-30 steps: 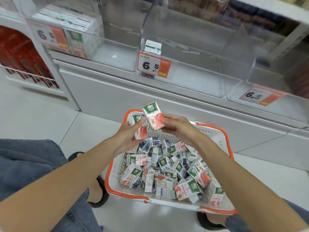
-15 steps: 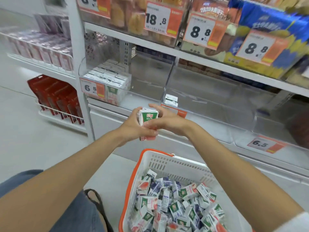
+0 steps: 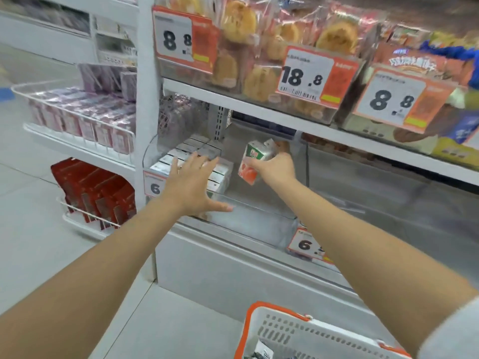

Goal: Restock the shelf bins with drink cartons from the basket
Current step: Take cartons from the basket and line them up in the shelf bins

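The orange-rimmed basket (image 3: pixel 285 330) sits nearest, with a few cartons visible inside it. Beyond it the left hand (image 3: pixel 191 185), fingers spread and holding nothing, hovers over the stacked cartons (image 3: pixel 219 174) in the clear shelf bin (image 3: pixel 259 216). The right hand (image 3: pixel 276 168) grasps a tilted green-and-red drink carton (image 3: pixel 252 160) just right of that stack, above the bin's bare floor.

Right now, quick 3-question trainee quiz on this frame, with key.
1. True or false: the left hand is gripping something.
2. Where is the carton that the right hand grips? A: in the basket. B: inside the clear bin, off its floor. C: lying on the floor tiles.
3. Fill in: the price tag on the shelf above the right hand reads ___.
Key: 1 false, its fingers are spread; 2 B; 3 18.8.
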A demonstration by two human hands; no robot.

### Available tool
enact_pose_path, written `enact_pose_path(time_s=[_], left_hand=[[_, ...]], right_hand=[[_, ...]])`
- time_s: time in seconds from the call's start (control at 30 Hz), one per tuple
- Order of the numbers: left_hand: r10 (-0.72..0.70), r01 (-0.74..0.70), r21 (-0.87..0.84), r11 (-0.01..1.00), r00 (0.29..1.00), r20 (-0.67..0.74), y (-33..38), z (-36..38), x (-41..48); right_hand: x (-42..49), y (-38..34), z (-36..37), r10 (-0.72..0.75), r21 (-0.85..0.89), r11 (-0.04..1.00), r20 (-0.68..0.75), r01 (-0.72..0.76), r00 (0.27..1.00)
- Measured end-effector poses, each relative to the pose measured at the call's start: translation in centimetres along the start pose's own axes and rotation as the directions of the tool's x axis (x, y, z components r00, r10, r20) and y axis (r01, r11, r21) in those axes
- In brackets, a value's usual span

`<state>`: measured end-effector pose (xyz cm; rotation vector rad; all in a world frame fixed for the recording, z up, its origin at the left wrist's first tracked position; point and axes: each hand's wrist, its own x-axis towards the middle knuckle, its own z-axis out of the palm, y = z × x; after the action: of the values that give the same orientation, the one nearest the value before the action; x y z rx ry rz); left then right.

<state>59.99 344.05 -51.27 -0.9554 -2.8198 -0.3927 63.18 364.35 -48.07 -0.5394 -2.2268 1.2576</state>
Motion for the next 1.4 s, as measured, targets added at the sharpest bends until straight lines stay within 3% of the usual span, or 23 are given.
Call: enact_pose_path(time_s=[0.13, 0.2, 0.27, 0.33, 0.37, 0.63, 0.77, 0.97, 1.03, 1.1, 1.17, 1.23, 1.33, 1.4], left_hand=[[0.034, -0.042, 0.204, 0.978, 0.999, 0.043, -1.6, 1.3, 0.9], [0.049, -0.049, 0.216, 0.975, 0.999, 0.006, -1.8, 1.7, 1.1], [0.061, -0.055, 0.228, 0.972, 0.998, -0.020, -1.8, 1.9, 1.1], [0.068, -0.057, 0.223, 0.973, 0.997, -0.041, -1.8, 1.9, 1.0], [0.070, -0.058, 0.218, 0.974, 0.996, -0.048, -1.8, 1.9, 0.9], [0.063, -0.054, 0.188, 0.981, 0.997, -0.041, -1.3, 1.5, 0.6], [0.057, -0.053, 0.189, 0.981, 0.998, -0.016, -1.2, 1.2, 0.3], [0.025, -0.047, 0.223, 0.974, 0.994, 0.104, -0.6, 0.0, -0.4], [0.014, -0.038, 0.240, 0.970, 0.995, 0.100, 0.1, -0.7, -1.5], [0.018, -0.019, 0.218, 0.976, 1.000, 0.009, 1.6, -1.3, -3.1], [0.013, -0.003, 0.110, 0.994, 0.996, -0.087, 3.8, -1.6, -5.2], [-0.011, 0.008, -0.037, 0.999, 0.996, -0.089, 6.5, -1.0, -7.7], [-0.042, 0.062, -0.215, 0.975, 0.995, 0.096, 10.5, 1.7, -11.7], [-0.017, 0.092, -0.307, 0.947, 0.971, 0.238, 13.2, 4.4, -14.2]], right_hand=[[4.4, 0.8, 3.8, -0.077, -0.349, 0.935, -0.022, 0.065, 0.997], [6.3, 1.6, 5.1, -0.039, -0.226, 0.973, -0.005, 0.037, 0.999], [7.4, 2.6, 6.1, 0.082, 0.027, 0.996, 0.189, -0.088, 0.979], [8.0, 3.0, 6.6, 0.161, 0.074, 0.973, 0.463, -0.219, 0.871], [8.3, 3.0, 6.9, 0.179, 0.072, 0.965, 0.531, -0.254, 0.828], [8.9, 3.1, 7.6, 0.238, 0.011, 0.956, 0.551, -0.293, 0.800], [7.8, 3.0, 7.4, 0.177, 0.019, 0.977, 0.486, -0.212, 0.856], [2.3, 2.2, 4.6, 0.042, -0.206, 0.978, 0.327, 0.028, 0.944], [-0.9, 1.7, 2.2, -0.047, -0.326, 0.931, 0.337, 0.163, 0.940], [-4.3, 1.2, -0.6, -0.147, -0.368, 0.887, 0.347, 0.279, 0.926], [-8.0, 1.1, -3.3, -0.270, -0.375, 0.840, 0.340, 0.393, 0.901], [-11.8, 1.6, -5.8, -0.371, -0.375, 0.793, 0.329, 0.480, 0.869], [-17.0, 5.0, -9.1, -0.326, -0.386, 0.795, 0.377, 0.468, 0.867], [-20.5, 9.0, -11.7, -0.150, -0.413, 0.836, 0.460, 0.360, 0.875]])
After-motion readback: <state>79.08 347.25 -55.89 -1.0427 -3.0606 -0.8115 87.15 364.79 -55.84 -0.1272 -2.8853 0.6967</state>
